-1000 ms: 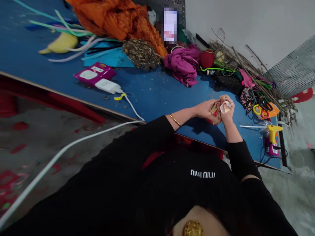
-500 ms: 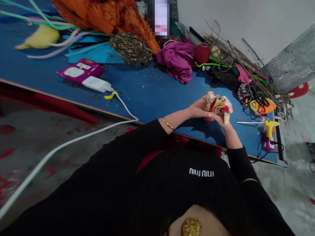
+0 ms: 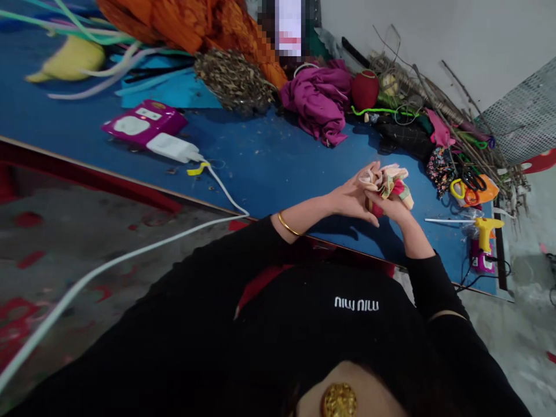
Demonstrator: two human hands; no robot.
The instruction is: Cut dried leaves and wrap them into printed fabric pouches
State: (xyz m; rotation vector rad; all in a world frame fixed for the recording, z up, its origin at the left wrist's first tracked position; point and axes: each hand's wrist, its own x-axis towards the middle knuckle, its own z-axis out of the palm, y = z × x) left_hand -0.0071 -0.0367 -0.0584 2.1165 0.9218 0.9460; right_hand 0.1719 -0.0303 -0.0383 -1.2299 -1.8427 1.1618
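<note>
A bundle of patterned cloth [image 3: 396,180] in pink, green, cream and red is held between both hands above the blue table. My left hand [image 3: 354,200], with a gold bangle at the wrist, is curled round the left side of the bundle. On the right, my right hand [image 3: 391,207] grips the bundle from below, its thumb pointing left. Something red and round shows beneath the cloth between the palms. Several fingertips are hidden by the folds.
Right of the hands lie a yellow glue gun [image 3: 486,229], scissors [image 3: 471,182] and twigs [image 3: 469,124]. Behind are purple cloth [image 3: 319,98], a red ball [image 3: 365,89] and dried leaves [image 3: 232,78]. A purple power socket [image 3: 145,123] feeds a white cable [image 3: 130,253] across the table's front edge.
My left hand has turned and its fingers have spread more around the bundle. The cloth has shifted slightly right, with its folds changed. The view has moved a little.
</note>
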